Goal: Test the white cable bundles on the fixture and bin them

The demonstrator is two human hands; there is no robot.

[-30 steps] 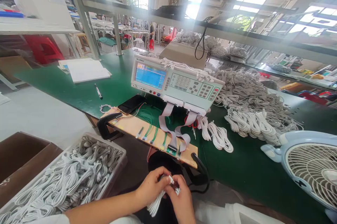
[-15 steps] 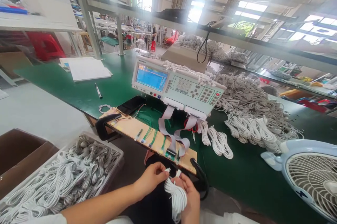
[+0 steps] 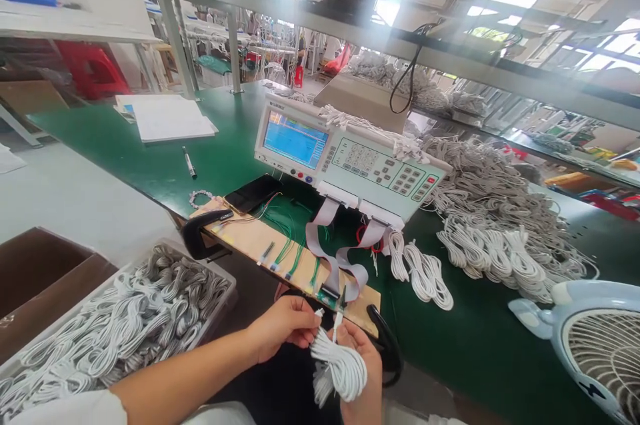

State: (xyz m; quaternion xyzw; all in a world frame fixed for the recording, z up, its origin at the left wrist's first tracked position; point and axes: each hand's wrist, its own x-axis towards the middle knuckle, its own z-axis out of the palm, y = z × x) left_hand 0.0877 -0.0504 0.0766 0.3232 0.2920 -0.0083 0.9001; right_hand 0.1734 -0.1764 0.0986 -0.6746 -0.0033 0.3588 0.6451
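My right hand grips a coiled bundle of white cable at the bottom centre. My left hand pinches one plug end of that bundle between fingertips, and both plug ends point up towards the connector sockets on the wooden test board. Grey ribbon cables run from this board up to the cable tester, whose blue screen is lit.
A clear bin of coiled white cables sits at lower left beside a brown box. Cable bundles are heaped on the green table at right. A blue fan, a phone, a pen and papers lie around.
Both hands rose from my lap towards the test board. The bundle turned so its two plug ends stick up, and my left hand took hold of one plug.
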